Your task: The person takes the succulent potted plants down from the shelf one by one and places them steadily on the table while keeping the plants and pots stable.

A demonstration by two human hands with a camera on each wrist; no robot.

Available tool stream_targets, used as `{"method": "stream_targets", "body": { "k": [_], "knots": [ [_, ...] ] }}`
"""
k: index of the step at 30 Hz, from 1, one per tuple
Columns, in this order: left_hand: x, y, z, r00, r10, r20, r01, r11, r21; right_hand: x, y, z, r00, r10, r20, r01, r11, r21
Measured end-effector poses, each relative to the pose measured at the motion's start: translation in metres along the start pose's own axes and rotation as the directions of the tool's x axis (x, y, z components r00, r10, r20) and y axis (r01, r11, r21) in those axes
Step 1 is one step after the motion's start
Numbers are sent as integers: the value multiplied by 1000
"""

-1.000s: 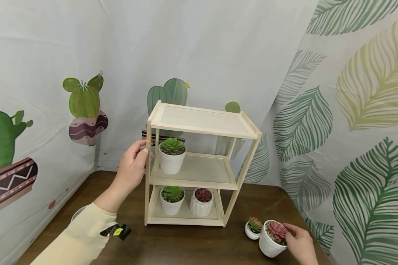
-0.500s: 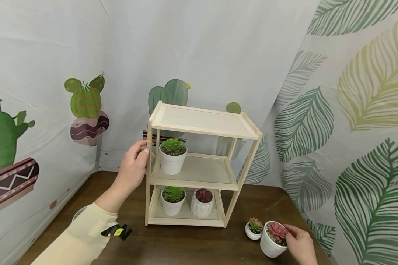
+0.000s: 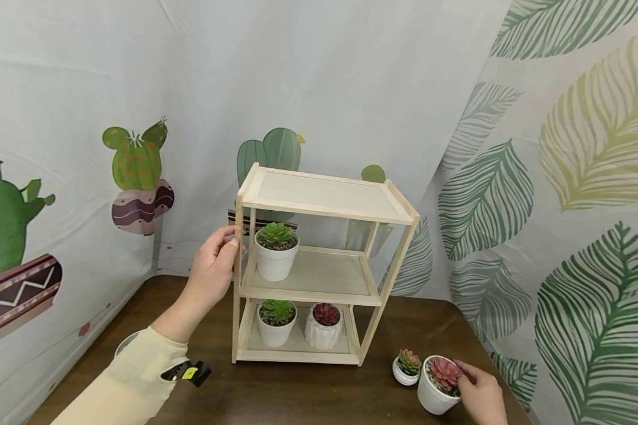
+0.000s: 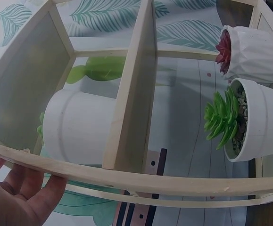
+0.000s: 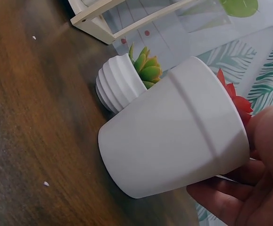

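Observation:
My left hand (image 3: 212, 260) grips the left front post of a pale wooden three-tier shelf (image 3: 329, 192). Its fingertips show against the post in the left wrist view. At the lower right, my right hand (image 3: 481, 392) holds a white pot with a pinkish-red succulent (image 3: 437, 392) by the rim, thumb near the leaves and fingers against the outside. In the right wrist view this pot (image 5: 174, 132) stands at the wooden table. Beside it is a smaller ribbed white pot with a green-and-red succulent (image 3: 406, 367), partly covered by the larger pot in that view.
A white pot with a green succulent (image 3: 276, 260) stands at the left of the middle tier. The bottom tier bears another green one (image 3: 276, 330) and a faceted pot with a dark red succulent (image 3: 324, 330). A dark brown table (image 3: 287, 392) lies underneath, with printed cloth (image 3: 351, 88) behind.

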State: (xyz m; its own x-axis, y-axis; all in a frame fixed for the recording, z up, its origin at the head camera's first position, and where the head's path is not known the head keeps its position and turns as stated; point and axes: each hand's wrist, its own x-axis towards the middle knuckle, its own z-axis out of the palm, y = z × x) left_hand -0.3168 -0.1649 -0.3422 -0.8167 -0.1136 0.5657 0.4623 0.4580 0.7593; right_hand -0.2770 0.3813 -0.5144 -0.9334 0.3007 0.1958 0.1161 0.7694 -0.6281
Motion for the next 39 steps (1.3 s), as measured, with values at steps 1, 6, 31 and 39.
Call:
{"method": "stream_targets", "body": {
  "k": [1,6,31,39],
  "knots": [
    [0,0,0,1000,-1,0,1,1000,1,0,0,0,1000,2,2,-2,1000,4],
    [0,0,0,1000,-5,-4,5,1000,7,-1,0,-1,999,20,45,-22,999,35],
    [0,4,-6,998,20,56,-20,1000,-3,11,-37,-36,999,3,49,-10,991,137],
    [-1,11,-10,999,0,53,-1,1000,21,14,-74,-51,992,-108,66,87,961,261]
  ]
}}
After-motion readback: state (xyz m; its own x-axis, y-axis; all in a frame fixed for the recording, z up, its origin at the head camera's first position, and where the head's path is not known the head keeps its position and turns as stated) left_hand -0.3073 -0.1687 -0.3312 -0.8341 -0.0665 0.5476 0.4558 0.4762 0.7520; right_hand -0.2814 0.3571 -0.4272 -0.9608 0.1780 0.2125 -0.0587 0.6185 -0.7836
